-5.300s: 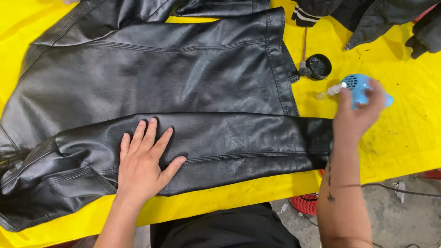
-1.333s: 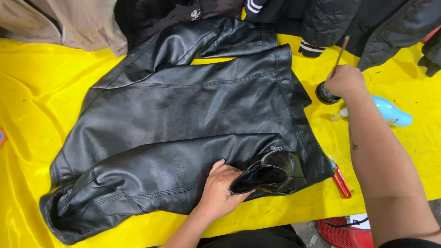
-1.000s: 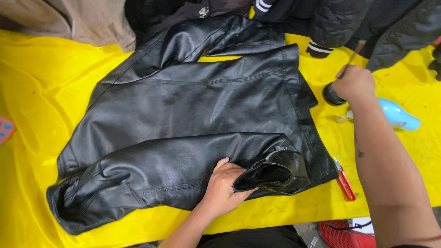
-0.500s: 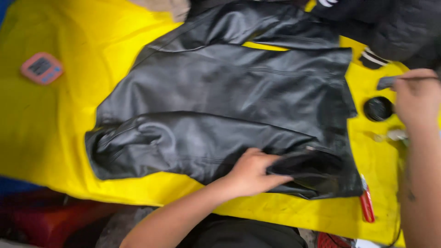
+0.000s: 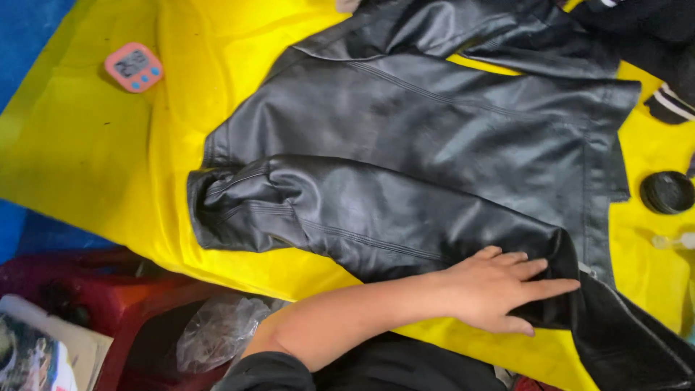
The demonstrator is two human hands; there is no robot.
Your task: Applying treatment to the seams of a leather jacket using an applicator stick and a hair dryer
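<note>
On the table: a bright yellow cloth (image 5: 94, 145), smooth with a few soft folds, covers the work surface.
Jacket: a black leather jacket (image 5: 449, 123) lies spread flat across the cloth; its surface is glossy, creased in places, with rows of stitched seams.
Sleeve: the near sleeve (image 5: 347, 217) lies folded across the body, crumpled at its left end.
Left hand: the left hand (image 5: 499, 289) lies flat and palm down on the cuff end of the sleeve, fingers stretched and slightly spread, gripping nothing.
Right hand: out of the picture.
Right of the jacket: a round black lid (image 5: 667, 192) sits on the cloth, just beside the hem; a dark knit cuff with white stripes (image 5: 670, 105) lies above it.
Far left: a small pink timer (image 5: 133, 66), square with rounded corners, rests well apart from the jacket.
Below the table edge: a red plastic crate (image 5: 79, 282) and a crumpled clear bag (image 5: 217, 329).
</note>
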